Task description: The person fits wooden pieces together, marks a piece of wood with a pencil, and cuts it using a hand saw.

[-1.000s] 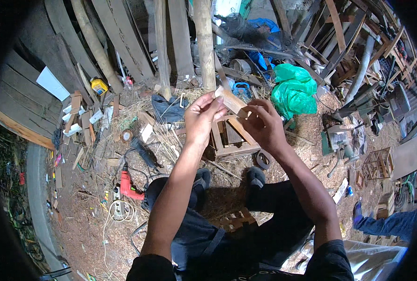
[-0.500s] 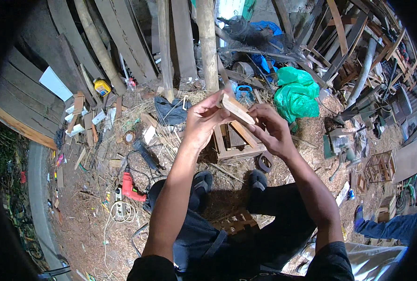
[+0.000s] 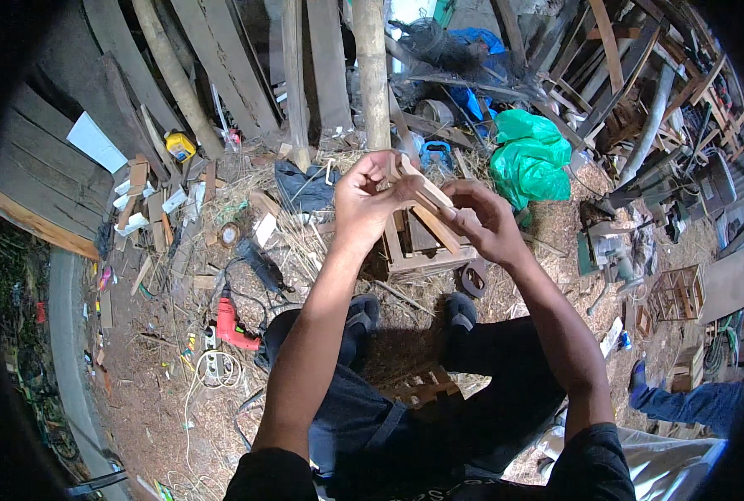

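Both hands are raised in front of me, closed on a short, pale wood piece. My left hand grips its left end, thumb laid along the near side. At the right end, my right hand pinches it between thumb and fingers. The piece is tilted, its right end nearer to me; whether it is one strip or two laid together I cannot tell. Beneath the hands, a small wooden frame rests on the ground, partly hidden by them. A dark brown ring-shaped item lies beside that frame.
A red power drill lies to the left, near a power strip with a coiled pale cord. A green plastic bag sits far right. Planks lean at the back. Another person's leg shows at right.
The wood piece has turned in my hands and shows a narrower side. My left thumb has shifted along it, and both hands still hold it.
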The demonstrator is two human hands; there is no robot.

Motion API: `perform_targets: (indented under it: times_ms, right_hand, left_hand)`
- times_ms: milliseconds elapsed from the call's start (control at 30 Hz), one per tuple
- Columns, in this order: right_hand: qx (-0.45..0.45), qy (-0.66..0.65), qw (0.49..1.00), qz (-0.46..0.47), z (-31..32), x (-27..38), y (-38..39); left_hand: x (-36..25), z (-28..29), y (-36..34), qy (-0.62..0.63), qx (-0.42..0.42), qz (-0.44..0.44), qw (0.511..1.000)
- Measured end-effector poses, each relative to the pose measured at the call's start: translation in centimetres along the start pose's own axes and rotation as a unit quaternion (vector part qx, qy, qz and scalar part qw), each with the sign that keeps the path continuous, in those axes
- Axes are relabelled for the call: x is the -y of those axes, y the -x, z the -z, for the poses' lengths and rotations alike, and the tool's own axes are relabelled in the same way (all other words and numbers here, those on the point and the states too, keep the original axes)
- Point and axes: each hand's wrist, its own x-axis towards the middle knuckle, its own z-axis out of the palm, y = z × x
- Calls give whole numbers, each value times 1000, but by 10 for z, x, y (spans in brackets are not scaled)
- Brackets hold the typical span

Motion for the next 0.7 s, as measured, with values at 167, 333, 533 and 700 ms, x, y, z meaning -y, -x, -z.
perform_targets:
  times_ms: [167, 333, 533, 700]
  right_hand:
    - [3, -5, 999, -42, 5, -4, -4]
    - [17, 12, 998, -59, 6, -11, -5]
    - [13, -13, 992, -122, 6, -17, -3]
    - [0, 6, 989, -147, 6, -23, -3]
  left_hand:
    - [3, 2, -6, -52, -21, 30, 998]
    - [11, 2, -12, -80, -22, 69, 994]
    - [22, 1, -11, -17, -16, 137, 990]
    - [25, 1, -10, -10, -21, 190, 982]
